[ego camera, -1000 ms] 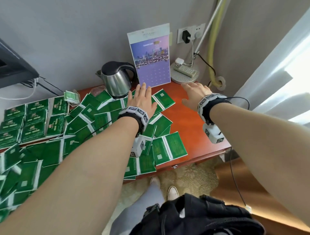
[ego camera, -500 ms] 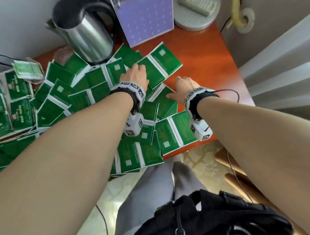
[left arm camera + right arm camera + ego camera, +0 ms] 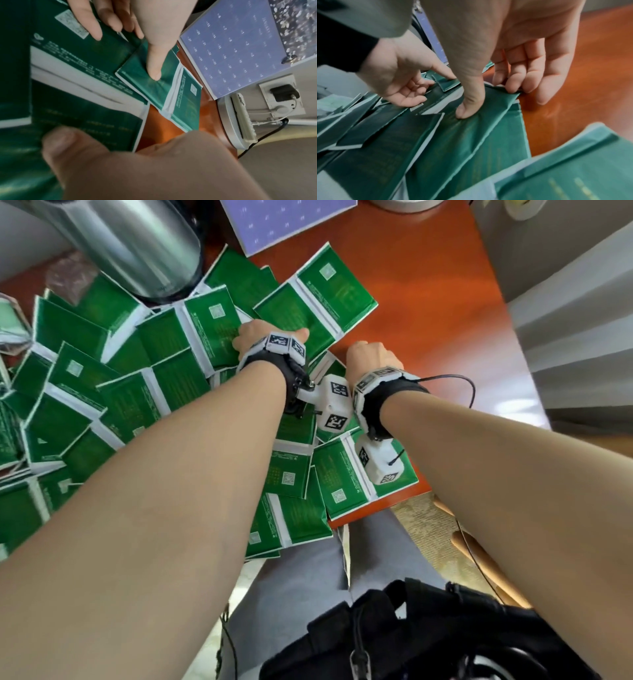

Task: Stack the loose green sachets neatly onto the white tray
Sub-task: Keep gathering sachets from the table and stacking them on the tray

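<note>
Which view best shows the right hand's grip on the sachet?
The right wrist view: the right hand pinches a green sachet edge, thumb on top. The head view shows only the back of that hand; the left wrist view shows its blurred thumb.

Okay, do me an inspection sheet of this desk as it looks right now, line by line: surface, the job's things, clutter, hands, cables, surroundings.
Surface: red-brown desk, bare at its right side.
Job's things: green sachets lie loose and overlapping over the left and middle; some overhang the near edge. White tray: nothing seen.
Clutter: steel kettle and purple calendar at the back.
Hands: left hand has fingers down on sachets; right hand pinches a sachet edge between thumb and fingers.
Cables: a black wire loops from the right wristband; a plug and cords at the wall socket.
Surroundings: grey wall; patterned floor below the desk edge.
</note>
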{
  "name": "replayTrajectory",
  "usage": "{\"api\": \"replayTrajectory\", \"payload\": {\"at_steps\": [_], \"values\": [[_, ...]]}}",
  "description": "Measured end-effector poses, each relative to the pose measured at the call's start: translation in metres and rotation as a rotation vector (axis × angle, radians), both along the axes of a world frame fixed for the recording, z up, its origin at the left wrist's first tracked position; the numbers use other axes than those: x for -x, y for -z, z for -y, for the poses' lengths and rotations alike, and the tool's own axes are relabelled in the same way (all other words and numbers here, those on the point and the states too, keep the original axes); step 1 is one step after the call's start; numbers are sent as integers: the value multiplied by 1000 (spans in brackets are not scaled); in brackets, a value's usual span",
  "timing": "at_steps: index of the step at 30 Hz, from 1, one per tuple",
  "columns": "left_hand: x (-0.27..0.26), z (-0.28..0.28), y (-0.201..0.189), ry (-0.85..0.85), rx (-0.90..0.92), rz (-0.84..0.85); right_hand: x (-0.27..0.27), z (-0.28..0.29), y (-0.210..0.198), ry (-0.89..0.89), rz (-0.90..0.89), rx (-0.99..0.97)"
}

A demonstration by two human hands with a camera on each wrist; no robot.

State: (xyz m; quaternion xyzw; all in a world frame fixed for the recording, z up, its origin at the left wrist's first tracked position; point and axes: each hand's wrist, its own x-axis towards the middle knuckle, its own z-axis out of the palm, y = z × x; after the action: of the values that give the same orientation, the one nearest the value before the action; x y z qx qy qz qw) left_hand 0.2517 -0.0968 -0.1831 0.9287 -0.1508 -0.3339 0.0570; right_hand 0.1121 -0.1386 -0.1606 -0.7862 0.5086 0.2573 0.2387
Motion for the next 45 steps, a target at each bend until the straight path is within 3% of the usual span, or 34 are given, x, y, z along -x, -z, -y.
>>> {"api": "replayTrajectory", "payload": {"at_steps": [5, 9, 16, 22, 29, 33, 41, 45], "values": [[3, 5, -2, -44, 11, -2, 4, 1, 6, 48, 41, -54], [0, 8, -9, -33, 62, -105, 3, -8, 7, 158, 108, -37], [0, 1, -20, 9, -93, -95, 11, -3, 8, 36, 139, -107], [1, -8, -17, -5, 4, -74, 13, 3, 13, 46, 150, -108], [7, -25, -22, -253, 285, -133, 31, 22, -4, 32, 146, -69], [7, -32, -33, -326, 296, -172, 51, 41, -18, 86, 76, -50], [-6, -14, -44, -128, 137, -98, 71, 83, -36, 214, 166, 111], [13, -2, -41, 108, 61, 2, 62, 85, -33, 166, 208, 167]]}}
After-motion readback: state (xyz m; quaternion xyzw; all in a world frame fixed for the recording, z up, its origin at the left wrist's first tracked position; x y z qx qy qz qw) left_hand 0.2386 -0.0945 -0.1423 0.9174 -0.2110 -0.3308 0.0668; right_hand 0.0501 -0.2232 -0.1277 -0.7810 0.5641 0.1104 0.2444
